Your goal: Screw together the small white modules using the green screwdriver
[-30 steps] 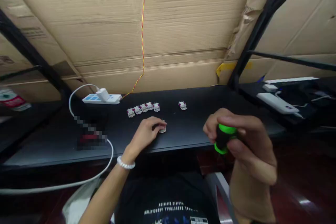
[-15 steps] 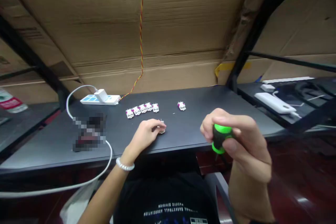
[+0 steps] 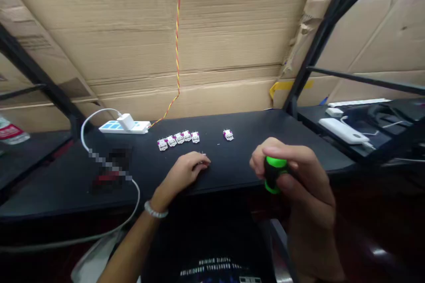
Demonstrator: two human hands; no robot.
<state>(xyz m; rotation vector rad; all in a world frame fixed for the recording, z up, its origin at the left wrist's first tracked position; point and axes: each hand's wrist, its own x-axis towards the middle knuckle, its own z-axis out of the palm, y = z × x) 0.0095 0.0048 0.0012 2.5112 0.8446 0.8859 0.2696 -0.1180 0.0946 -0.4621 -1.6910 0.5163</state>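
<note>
Left hand covers its little white piece almost completely

Closest to me is the person's dark shirt (image 3: 206, 234), its lettering upside down. The right hand (image 3: 305, 181) is raised just past the near edge of the black table (image 3: 239, 166), thumb and fingers clamped on a stubby green-and-black tool (image 3: 271, 174). The thin shaft that poked out beneath it half a second ago is now lost in the dark.

The left hand (image 3: 186, 169), a pale bracelet (image 3: 155, 210) at its wrist, is down at the table, well apart from the right. Its thumb and fingertips are closed on a small white piece (image 3: 203, 154); earlier a good part of it showed beyond them, now only a sliver peeps out.

Farther back, five white-and-purple pieces (image 3: 179, 137) sit in a row just as before, with a lone piece (image 3: 228, 135) lying off to their right. Beyond is a white power strip (image 3: 141, 128) with a plug (image 3: 125, 121) in it, then the cardboard wall (image 3: 232, 31), brighter than a moment ago.
</note>
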